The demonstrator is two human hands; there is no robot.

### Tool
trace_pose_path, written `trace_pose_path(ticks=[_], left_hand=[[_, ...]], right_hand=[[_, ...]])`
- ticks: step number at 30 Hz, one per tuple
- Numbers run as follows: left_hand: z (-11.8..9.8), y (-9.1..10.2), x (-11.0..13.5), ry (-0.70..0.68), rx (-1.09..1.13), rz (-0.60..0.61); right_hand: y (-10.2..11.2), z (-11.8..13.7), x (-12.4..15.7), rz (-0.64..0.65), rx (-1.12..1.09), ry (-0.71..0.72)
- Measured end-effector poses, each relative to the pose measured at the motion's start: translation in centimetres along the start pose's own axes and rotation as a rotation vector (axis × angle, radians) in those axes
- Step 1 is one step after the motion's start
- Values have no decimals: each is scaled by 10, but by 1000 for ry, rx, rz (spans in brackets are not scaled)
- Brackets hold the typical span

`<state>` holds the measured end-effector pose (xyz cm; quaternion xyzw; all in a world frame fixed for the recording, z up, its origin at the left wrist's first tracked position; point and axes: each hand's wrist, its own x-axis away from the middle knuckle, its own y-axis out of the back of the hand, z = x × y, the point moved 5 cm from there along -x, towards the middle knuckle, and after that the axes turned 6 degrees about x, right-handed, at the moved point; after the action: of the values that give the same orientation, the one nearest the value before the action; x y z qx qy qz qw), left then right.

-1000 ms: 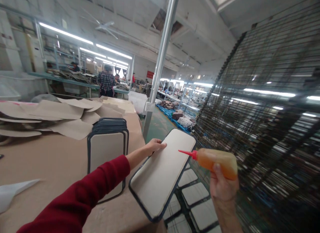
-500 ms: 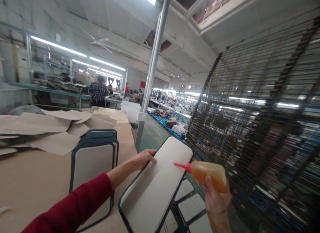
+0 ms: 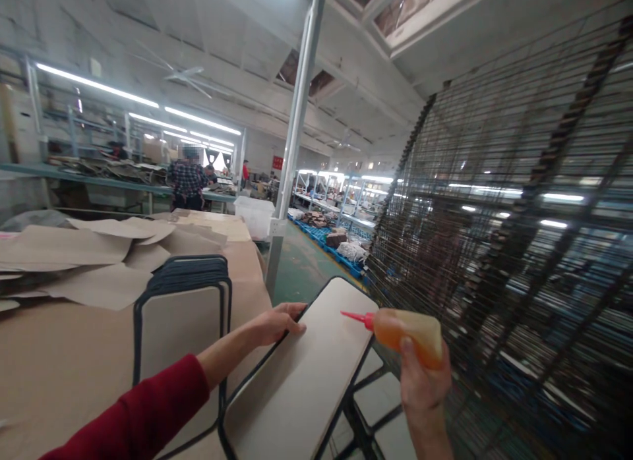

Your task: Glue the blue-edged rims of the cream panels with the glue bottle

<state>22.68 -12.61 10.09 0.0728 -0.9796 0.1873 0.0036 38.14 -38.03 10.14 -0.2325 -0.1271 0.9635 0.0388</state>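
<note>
My left hand grips the left edge of a long pale panel with rounded corners and a dark border, thumb on its face. The panel slants away from me. My right hand is wrapped round a squeeze bottle of amber liquid, held on its side. Its red nozzle points left over the panel's upper part; whether the tip touches the surface I cannot tell. Left of my arm, a stack of similar dark-edged panels stands on the brown-covered table.
Loose grey-beige sheets lie across the table. More dark-framed panels sit below my right hand. A tall wire rack rises on the right. Beyond the table are a metal post, a white bin and a person in a checked shirt.
My view has shifted slightly, so the background sits a little further left. Panel, left hand and bottle appear slightly further left too. Both grips are unchanged.
</note>
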Motion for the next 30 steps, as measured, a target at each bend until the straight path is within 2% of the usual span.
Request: trace_pose_path(ticks=[2, 3, 5, 8, 10, 12, 15, 17, 19, 22, 24, 26, 29, 30], left_hand=[[-1, -1, 1, 1, 14, 14], [-1, 1, 1, 7, 19, 8], [0, 10, 1, 24, 13, -18], [1, 26, 1, 19, -10, -41], [-1, 32, 3, 0, -18, -38], [-2, 32, 5, 5, -26, -17], [-2, 27, 7, 46, -19, 43], [1, 27, 5, 65, 5, 70], [6, 32, 1, 88, 26, 69], [16, 44, -9, 112, 40, 41], [21, 48, -15, 109, 36, 40], [26, 44, -19, 121, 23, 86], [31, 26, -21, 157, 0, 218], [33, 19, -22, 167, -3, 248]], right_hand=[[-3, -6, -5, -32, 33, -11], [-2, -11, 4, -27, 49, -27], [5, -24, 40, 2, 91, -55], [11, -33, 101, 179, 108, -3], [12, -30, 118, 223, 98, 37], [10, -23, 104, 158, 103, 30], [4, -13, 55, -23, 65, 1], [1, -16, 38, -57, 51, -19], [4, -25, 48, -35, 55, -53], [16, -45, 99, 78, 62, -178], [25, -47, 123, 96, 128, -171], [34, -38, 121, -16, 189, -115], [45, -16, 83, -229, 189, -16], [49, -12, 70, -254, 192, -5]])
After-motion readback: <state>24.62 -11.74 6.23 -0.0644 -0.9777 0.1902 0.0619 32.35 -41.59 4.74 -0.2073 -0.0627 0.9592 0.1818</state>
